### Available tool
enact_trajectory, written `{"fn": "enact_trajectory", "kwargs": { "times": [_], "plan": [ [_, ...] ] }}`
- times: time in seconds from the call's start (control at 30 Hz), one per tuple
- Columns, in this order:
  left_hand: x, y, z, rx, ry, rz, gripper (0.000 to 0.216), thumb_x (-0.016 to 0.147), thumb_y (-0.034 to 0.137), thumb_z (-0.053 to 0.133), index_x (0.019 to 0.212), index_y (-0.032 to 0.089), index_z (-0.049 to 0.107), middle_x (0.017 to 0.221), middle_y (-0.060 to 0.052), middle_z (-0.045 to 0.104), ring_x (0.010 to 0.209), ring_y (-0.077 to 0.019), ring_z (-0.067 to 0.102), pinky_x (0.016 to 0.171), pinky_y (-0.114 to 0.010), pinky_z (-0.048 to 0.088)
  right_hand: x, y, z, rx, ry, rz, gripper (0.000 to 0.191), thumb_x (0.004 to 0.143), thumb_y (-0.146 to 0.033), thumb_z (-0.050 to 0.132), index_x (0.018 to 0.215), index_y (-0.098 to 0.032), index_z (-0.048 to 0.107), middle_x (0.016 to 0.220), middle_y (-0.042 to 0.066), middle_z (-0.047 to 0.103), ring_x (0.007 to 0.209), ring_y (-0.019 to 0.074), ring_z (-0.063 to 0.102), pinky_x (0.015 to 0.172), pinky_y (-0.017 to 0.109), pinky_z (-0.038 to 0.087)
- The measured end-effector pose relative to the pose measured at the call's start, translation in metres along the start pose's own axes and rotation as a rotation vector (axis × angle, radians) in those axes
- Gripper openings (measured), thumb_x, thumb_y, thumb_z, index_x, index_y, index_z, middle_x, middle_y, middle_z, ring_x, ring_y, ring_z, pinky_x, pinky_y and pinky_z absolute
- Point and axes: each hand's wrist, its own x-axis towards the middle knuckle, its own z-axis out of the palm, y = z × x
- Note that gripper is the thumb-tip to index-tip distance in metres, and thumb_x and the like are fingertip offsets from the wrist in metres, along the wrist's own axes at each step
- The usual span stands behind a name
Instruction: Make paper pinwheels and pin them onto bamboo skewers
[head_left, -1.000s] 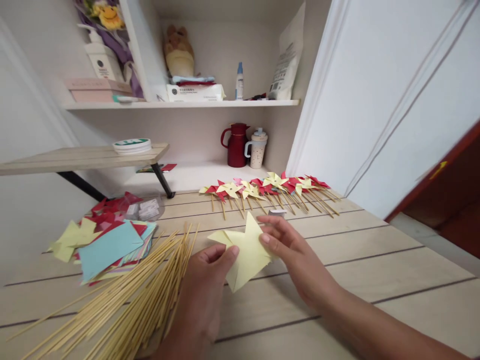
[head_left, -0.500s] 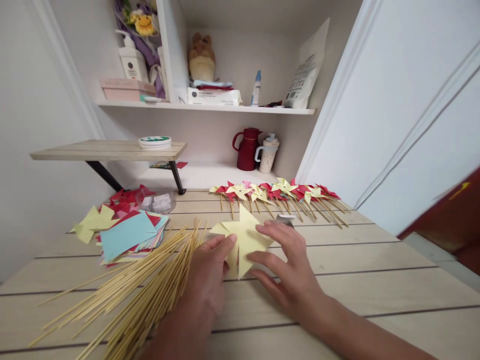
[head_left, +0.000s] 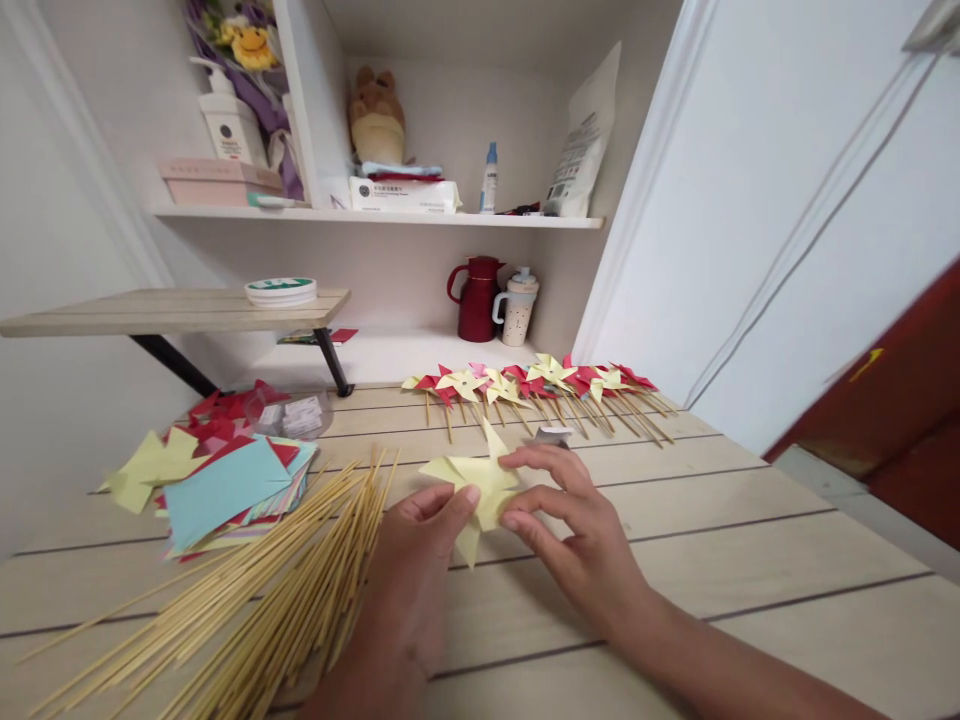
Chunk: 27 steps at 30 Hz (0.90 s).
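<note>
Between my hands, just above the table, is a pale yellow paper pinwheel [head_left: 487, 482] with pointed blades and no stick on it. My left hand [head_left: 420, 545] pinches its left side, thumb on top. My right hand [head_left: 577, 525] grips its right edge between thumb and fingers. Beside my left forearm lies a fan of thin wooden sticks [head_left: 300, 570]. To the left of them is a stack of coloured paper sheets [head_left: 229, 490], light blue on top, with yellow cut paper [head_left: 154, 468] and red cut paper [head_left: 225, 415] behind it.
Finished pinwheels on sticks [head_left: 551, 375] lie in a row at the table's back. A clear plastic box [head_left: 304, 413] stands by the paper. Farther back are a red jug [head_left: 480, 300], a speckled cup [head_left: 519, 308] and a small raised shelf [head_left: 172, 308] on black legs.
My right thumb and fingers have closed on the paper's right side, and that blade is now folded inward. The view has turned slightly right.
</note>
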Motion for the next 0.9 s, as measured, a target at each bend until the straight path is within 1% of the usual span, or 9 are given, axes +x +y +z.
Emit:
{"fn": "enact_trajectory", "kwargs": {
  "times": [0.07,0.17,0.27,0.47,0.63,0.77,0.9],
  "plan": [
    [-0.0001,0.0000,0.0009,-0.002,0.016,-0.002,0.029,0.065,0.043,0.079,0.077,0.017,0.075,0.072,-0.002,0.069,0.066,-0.0134,0.057,0.063,-0.023,0.040,0.0013,-0.0005,-0.0006,0.026,-0.014,0.070,0.013,0.088,-0.025,0.063,0.076,-0.025,0.068,0.116,0.006,0.065,0.114,0.0276,0.055,0.098,0.049,0.043],
    [-0.0004,-0.0003,0.0017,-0.013,0.002,-0.012,0.029,0.066,0.043,0.079,0.078,0.017,0.075,0.073,-0.003,0.070,0.067,-0.0139,0.058,0.065,-0.023,0.041,0.0030,-0.0015,-0.0018,0.063,-0.027,0.170,0.016,0.086,-0.024,0.065,0.069,-0.024,0.066,0.116,0.007,0.065,0.112,0.0271,0.056,0.097,0.048,0.043],
    [-0.0009,-0.0004,0.0020,0.006,-0.005,-0.004,0.029,0.065,0.044,0.079,0.076,0.016,0.075,0.070,-0.002,0.068,0.066,-0.0139,0.056,0.064,-0.024,0.041,0.0039,-0.0018,-0.0024,0.093,-0.026,0.211,0.016,0.084,-0.023,0.066,0.068,-0.023,0.066,0.116,0.006,0.064,0.111,0.0265,0.057,0.096,0.047,0.042],
    [-0.0021,-0.0001,0.0032,0.028,0.014,0.027,0.029,0.065,0.045,0.079,0.065,0.016,0.071,0.063,0.000,0.063,0.062,-0.0130,0.052,0.062,-0.024,0.040,0.0040,-0.0018,-0.0017,0.103,-0.014,0.215,0.016,0.083,-0.020,0.066,0.067,-0.023,0.065,0.114,0.006,0.066,0.111,0.0263,0.057,0.099,0.049,0.041],
    [-0.0035,-0.0004,0.0034,0.065,0.037,0.035,0.026,0.062,0.042,0.081,0.066,0.018,0.072,0.057,0.004,0.057,0.056,-0.0106,0.045,0.058,-0.024,0.035,0.0040,-0.0020,-0.0018,0.111,0.012,0.207,0.016,0.082,-0.020,0.066,0.067,-0.023,0.065,0.113,0.006,0.066,0.109,0.0260,0.059,0.098,0.048,0.042],
    [-0.0043,-0.0012,0.0023,0.121,0.039,0.053,0.025,0.064,0.041,0.080,0.064,0.019,0.069,0.058,0.004,0.056,0.059,-0.0112,0.045,0.059,-0.023,0.035,0.0052,-0.0042,-0.0018,0.102,0.026,0.168,0.016,0.082,-0.018,0.067,0.067,-0.023,0.065,0.111,0.006,0.067,0.108,0.0262,0.058,0.096,0.047,0.043],
    [-0.0050,-0.0016,0.0023,0.131,0.016,0.056,0.025,0.067,0.041,0.078,0.067,0.018,0.069,0.061,0.002,0.058,0.061,-0.0118,0.046,0.060,-0.024,0.036,0.0062,-0.0054,-0.0018,0.103,0.027,0.162,0.016,0.082,-0.018,0.067,0.067,-0.023,0.065,0.110,0.006,0.068,0.107,0.0264,0.059,0.096,0.049,0.043]
  ]
}}
